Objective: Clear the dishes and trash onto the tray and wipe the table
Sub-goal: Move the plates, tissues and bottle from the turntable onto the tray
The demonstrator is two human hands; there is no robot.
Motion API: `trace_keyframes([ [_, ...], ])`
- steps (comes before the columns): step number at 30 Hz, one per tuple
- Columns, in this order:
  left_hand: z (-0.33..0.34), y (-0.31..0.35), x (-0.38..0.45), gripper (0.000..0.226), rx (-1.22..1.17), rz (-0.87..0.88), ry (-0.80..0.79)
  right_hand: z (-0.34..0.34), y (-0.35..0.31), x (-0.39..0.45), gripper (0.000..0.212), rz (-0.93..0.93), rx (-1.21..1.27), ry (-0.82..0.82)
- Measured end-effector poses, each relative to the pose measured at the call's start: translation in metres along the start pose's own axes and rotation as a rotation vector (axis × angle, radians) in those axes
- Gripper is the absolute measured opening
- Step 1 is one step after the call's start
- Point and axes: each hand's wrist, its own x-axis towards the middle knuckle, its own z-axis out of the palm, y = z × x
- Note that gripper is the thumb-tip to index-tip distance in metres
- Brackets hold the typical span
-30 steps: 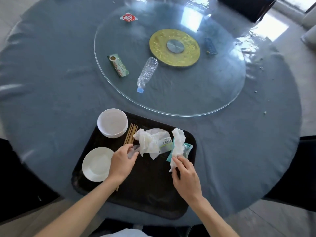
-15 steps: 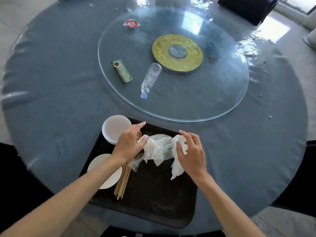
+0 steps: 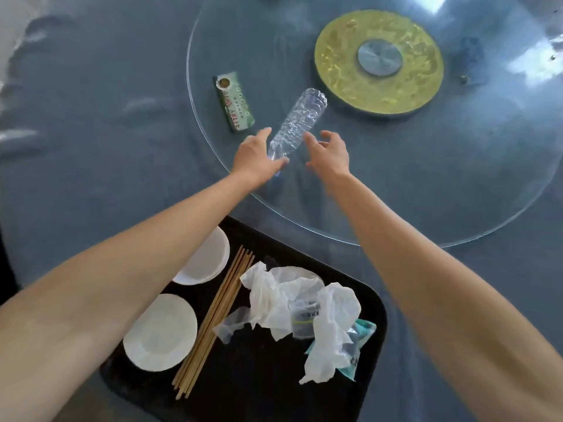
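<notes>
Bare glass right of crumpled clear plastic bottle (image 3: 297,123). Flat green printed packet (image 3: 235,101) lying near left. Raised round gold hub (image 3: 378,63) beyond.

Both bare forearms are stretched from the lower corners toward the centre of the frame. The left hand (image 3: 254,158) is held palm inward, fingers extended, thumb tip laid against a clear bottle (image 3: 297,124). The right hand (image 3: 330,153) is held just beside it, fingers loosely spread and slightly curled
</notes>
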Motion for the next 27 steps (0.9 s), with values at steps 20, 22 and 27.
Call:
trace_keyframes([
  [20, -0.011, 0.009, -0.190, 0.073, -0.332, 0.257, 0.039, -0.044, 0.001, -0.202, 0.028, -0.029, 0.403, -0.036],
  [22, -0.019, -0.003, -0.228, 0.074, -0.406, 0.243, -0.057, -0.050, 0.018, -0.244, 0.026, -0.037, 0.353, -0.085],
  [27, -0.026, -0.050, -0.300, 0.058, -0.812, -0.002, -0.334, -0.045, 0.079, -0.326, 0.037, 0.008, 0.223, -0.239],
])
